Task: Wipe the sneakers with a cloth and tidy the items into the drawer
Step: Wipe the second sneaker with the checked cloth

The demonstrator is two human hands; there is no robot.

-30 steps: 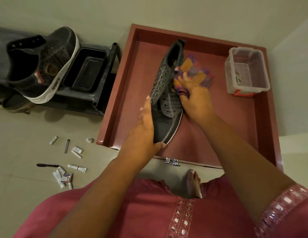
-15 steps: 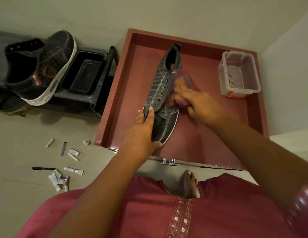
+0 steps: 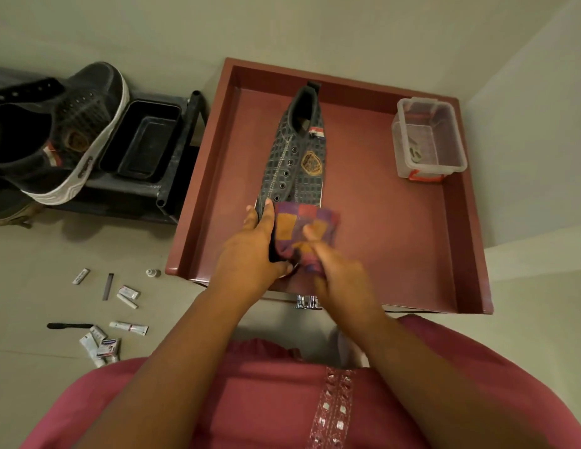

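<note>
Wiping step: left hand (image 3: 250, 254) grips the sneaker (image 3: 295, 163) toe; right hand (image 3: 334, 273) pinches the checked cloth (image 3: 302, 231) over it; next, wipe farther along.

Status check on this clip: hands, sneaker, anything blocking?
Left hand grips sneaker toe in the drawer. Right hand pinches cloth over the toe. Nothing blocking; small tubes untidied on floor.

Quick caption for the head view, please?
Left hand steadies grey checked sneaker in red drawer; right hand wipes with patchwork cloth.
</note>
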